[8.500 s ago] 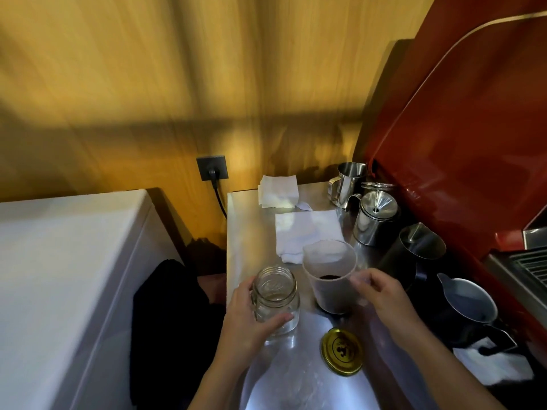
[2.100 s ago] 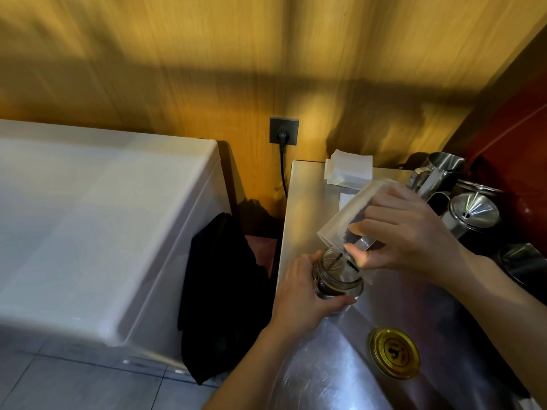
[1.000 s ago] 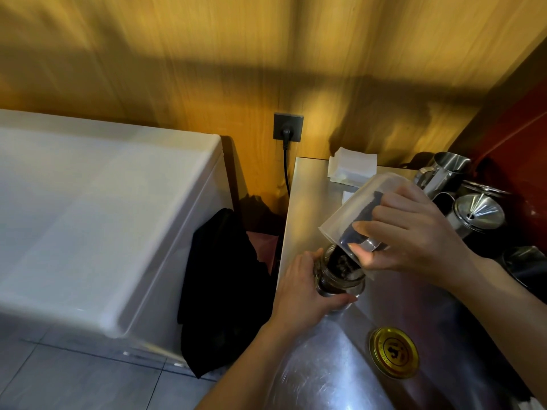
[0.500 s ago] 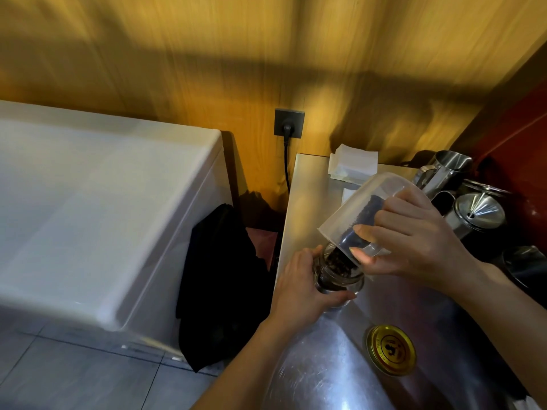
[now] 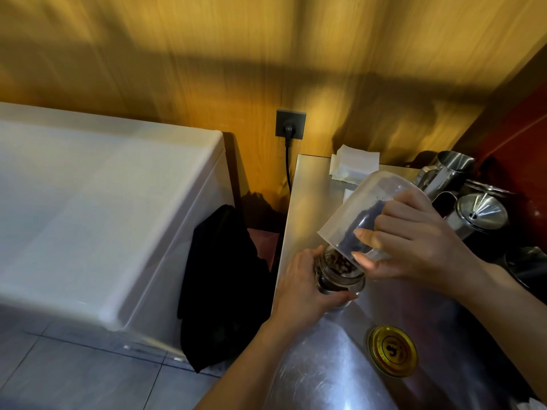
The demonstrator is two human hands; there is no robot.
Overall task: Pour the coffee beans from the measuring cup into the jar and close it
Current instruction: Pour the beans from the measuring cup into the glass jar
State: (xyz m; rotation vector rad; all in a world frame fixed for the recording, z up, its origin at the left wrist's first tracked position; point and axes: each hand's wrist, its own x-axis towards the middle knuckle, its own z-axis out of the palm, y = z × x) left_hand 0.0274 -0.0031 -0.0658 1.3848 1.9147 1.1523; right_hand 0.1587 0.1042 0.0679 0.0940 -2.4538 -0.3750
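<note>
Left hand: we see our left hand (image 5: pixel 302 287) wrapped around the glass jar (image 5: pixel 339 275), which stands on the steel counter (image 5: pixel 331 377).
Right hand: our right hand (image 5: pixel 414 247) grips the clear measuring cup (image 5: pixel 358 208), tipped mouth-down over the jar's opening.
Beans: coffee beans (image 5: pixel 337 263) fill the jar's mouth.
Lid: the gold lid (image 5: pixel 392 350) lies flat on the counter, near the jar, apart from both hands.

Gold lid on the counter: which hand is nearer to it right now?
Left, narrowly. The left hand grips the jar up and left of the gold lid; the right hand, tilting the measuring cup, is higher above it.
</note>
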